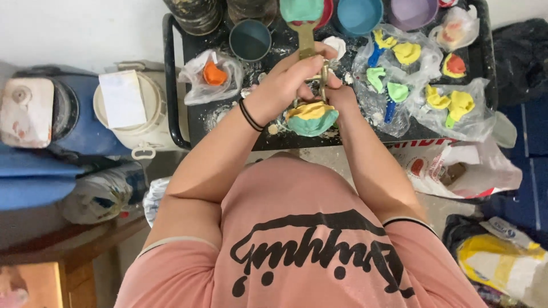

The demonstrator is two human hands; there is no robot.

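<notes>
My left hand (288,80), with black bands on its wrist, is closed around a brass-coloured metal handle (306,41). The handle runs up to a teal lump (299,8) at the top edge. Just to its right, my right hand (341,96) grips a rounded mould (311,118) that is yellow on top and teal below. The mould hangs at the near edge of a black cart tray (169,74). A second thin metal piece (324,80) shows between the two hands. My fingers hide how the metal parts join the mould.
On the tray stand a teal bowl (250,40), a blue bowl (358,14) and a purple bowl (411,11). Clear bags (399,74) hold yellow and green moulds, and one bag holds an orange piece (214,74). A white bucket (134,108) stands left of the cart.
</notes>
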